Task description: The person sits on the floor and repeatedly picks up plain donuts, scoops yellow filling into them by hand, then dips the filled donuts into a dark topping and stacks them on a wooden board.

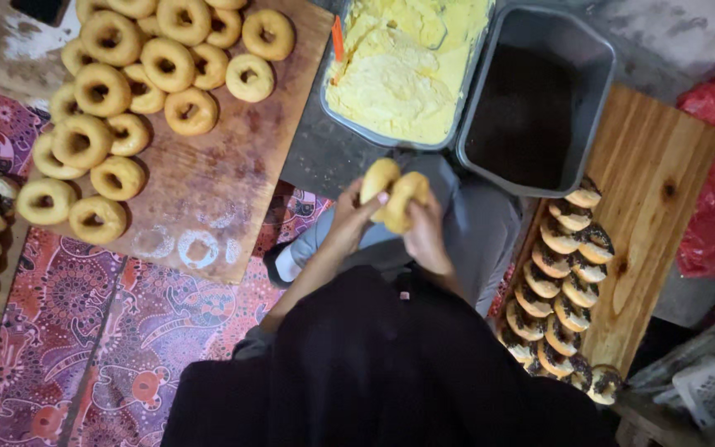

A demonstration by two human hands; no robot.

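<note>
Two wooden boards lie on the floor, which is covered by a patterned purple and red mat (pixel 84 331). The left board (pixel 233 174) carries many plain ring doughnuts (pixel 126 74) in a loose heap. The right board (pixel 655 190) carries a row of filled doughnuts with dark sprinkles (pixel 560 281), each leaning on the next one. Between the boards stand a tray of yellow cream (pixel 403 70) and a grey tray of dark sprinkles (pixel 531 108), side by side and touching.

The person sits over the mat and holds one split doughnut (pixel 395 194) above the lap, just in front of the two trays. Its two halves are opened like a V; the long axis runs from lower right to upper left. The left hand (pixel 349 219) closes on the left half from below, and the right hand (pixel 425 236) closes on the right half, so the doughnut stands above both hands.
</note>
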